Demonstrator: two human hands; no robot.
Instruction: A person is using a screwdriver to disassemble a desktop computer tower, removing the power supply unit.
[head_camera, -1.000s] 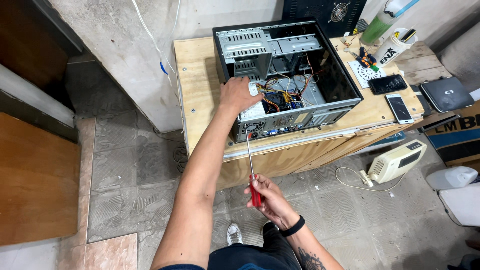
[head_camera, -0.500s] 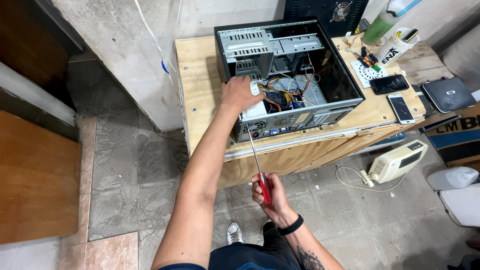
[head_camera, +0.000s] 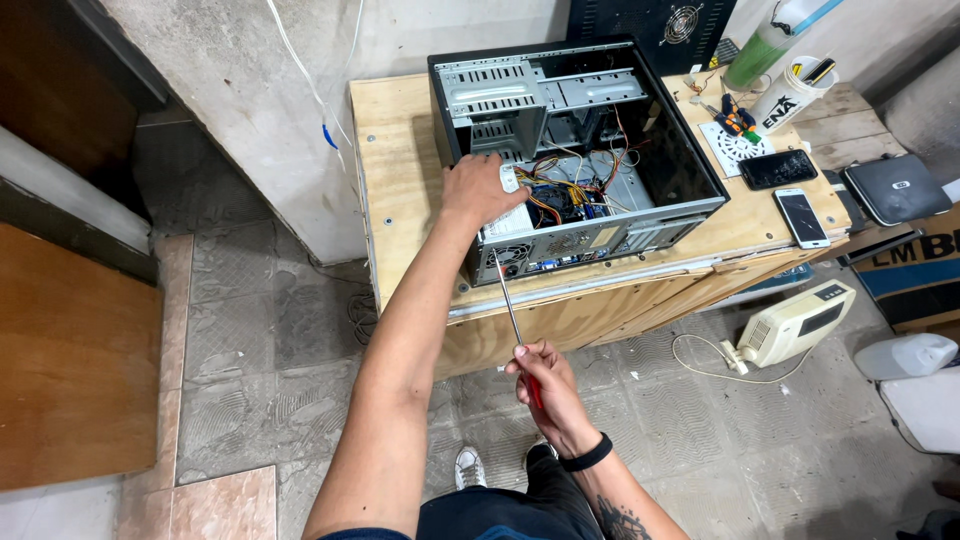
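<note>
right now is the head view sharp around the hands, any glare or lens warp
Head view: sharp on the left hand resting on the open computer case and the right hand gripping the screwdriver; even soft light, faint shadows; mild glare on the white phone; wide-angle warp bends the wooden table edges.

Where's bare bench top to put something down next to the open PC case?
Free: the plywood strip of the bench left of the computer case, between it and the concrete wall. Narrower strip along the front edge, right of the screwdriver. Crowded: the right end, with two phones, pliers and a white cup.
</note>
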